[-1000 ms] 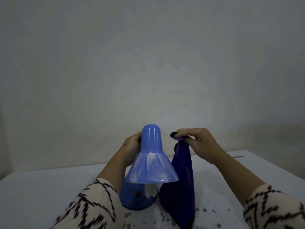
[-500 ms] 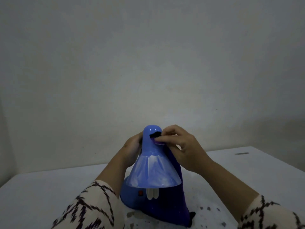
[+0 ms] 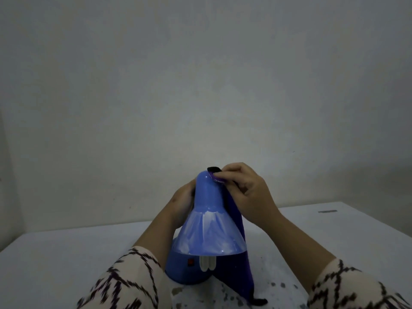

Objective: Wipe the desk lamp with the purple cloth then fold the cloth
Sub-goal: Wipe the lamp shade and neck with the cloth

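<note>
Blue plastic cone-shade desk lamp (image 3: pixel 206 228) near-centre on white table (image 3: pixel 55 253) | right hand (image 3: pixel 247 195) pinches purple cloth (image 3: pixel 239 239) at shade top | left hand (image 3: pixel 181 201) behind neck, grip unclear | risk: downward wipe tips lamp if left hand is loose

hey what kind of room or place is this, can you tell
Probably a plain indoor room set up for a tabletop chore; which kind is unclear. It shows a bare pale wall, a white table with dark specks, and a blue desk lamp being wiped with a purple cloth.
</note>
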A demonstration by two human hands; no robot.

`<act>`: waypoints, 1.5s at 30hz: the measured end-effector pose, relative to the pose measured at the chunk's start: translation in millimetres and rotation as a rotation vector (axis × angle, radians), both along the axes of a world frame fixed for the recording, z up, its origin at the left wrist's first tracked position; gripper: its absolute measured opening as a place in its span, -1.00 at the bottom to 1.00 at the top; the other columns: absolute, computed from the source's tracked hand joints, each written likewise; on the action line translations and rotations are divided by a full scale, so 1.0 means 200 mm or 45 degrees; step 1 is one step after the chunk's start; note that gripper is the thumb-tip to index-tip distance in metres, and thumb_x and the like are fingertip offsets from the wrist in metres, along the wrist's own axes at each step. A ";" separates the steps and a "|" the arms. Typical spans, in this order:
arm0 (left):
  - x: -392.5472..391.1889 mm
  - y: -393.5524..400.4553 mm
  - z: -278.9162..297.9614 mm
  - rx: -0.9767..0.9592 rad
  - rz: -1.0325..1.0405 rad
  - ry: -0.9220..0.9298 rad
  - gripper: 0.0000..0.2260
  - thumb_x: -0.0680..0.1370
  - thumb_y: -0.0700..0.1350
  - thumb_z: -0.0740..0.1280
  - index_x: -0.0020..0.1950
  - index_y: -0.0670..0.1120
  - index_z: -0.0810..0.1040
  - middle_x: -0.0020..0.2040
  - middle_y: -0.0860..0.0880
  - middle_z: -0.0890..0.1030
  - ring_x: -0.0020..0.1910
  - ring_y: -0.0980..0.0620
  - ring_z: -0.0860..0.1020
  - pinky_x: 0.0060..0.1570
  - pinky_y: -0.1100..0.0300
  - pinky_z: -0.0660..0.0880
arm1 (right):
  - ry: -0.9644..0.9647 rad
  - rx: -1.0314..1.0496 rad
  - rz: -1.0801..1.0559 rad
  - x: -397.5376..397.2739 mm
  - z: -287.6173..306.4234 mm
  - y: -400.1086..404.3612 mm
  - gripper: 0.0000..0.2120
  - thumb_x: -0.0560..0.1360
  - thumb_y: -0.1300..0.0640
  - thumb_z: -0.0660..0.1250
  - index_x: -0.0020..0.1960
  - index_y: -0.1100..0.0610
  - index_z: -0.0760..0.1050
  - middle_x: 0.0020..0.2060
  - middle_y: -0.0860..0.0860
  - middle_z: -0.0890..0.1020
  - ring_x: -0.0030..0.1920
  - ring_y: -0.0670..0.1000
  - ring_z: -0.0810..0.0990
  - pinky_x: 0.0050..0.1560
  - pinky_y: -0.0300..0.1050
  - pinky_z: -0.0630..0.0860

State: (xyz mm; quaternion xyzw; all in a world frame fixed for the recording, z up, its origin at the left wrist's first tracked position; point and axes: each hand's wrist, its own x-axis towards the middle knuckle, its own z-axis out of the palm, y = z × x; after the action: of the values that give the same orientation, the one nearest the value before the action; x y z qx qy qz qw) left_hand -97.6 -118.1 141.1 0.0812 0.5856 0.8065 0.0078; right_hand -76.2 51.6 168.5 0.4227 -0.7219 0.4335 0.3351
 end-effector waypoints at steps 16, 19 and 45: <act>0.06 -0.01 0.03 -0.191 0.119 0.010 -0.59 0.56 0.00 0.20 -0.46 -0.02 0.60 -0.40 0.00 0.54 -0.37 0.06 0.51 -0.17 0.14 0.40 | -0.492 0.238 0.255 0.04 0.00 0.18 -0.62 0.42 0.52 0.23 -0.15 0.09 0.65 -0.15 -0.08 0.59 -0.10 -0.16 0.57 -0.06 -0.32 0.51; 0.07 -0.03 0.04 -0.341 0.207 0.059 -0.72 0.57 0.05 0.18 -0.19 0.03 0.63 -0.14 0.01 0.60 -0.05 0.01 0.52 0.12 0.03 0.37 | -0.575 0.100 0.244 0.02 0.00 0.22 -0.65 0.43 0.48 0.28 -0.15 0.05 0.62 -0.11 -0.03 0.60 -0.10 -0.08 0.58 -0.10 -0.29 0.52; 0.36 0.41 0.48 -0.957 0.378 0.659 -0.91 0.51 -0.21 0.28 -0.17 -0.05 0.49 -0.34 -0.03 0.59 -0.44 0.14 0.56 -0.32 0.20 0.58 | -0.617 -0.248 0.121 0.18 0.16 0.35 -0.76 0.46 0.37 0.30 -0.10 0.03 0.56 -0.17 0.02 0.65 -0.16 0.00 0.64 -0.24 -0.30 0.54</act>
State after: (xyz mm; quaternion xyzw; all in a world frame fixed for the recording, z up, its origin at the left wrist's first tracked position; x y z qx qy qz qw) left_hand -26.4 -35.4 238.0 0.1864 0.8245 0.4847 -0.2248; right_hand -40.3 122.5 201.1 0.3057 -0.7152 0.6048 0.1709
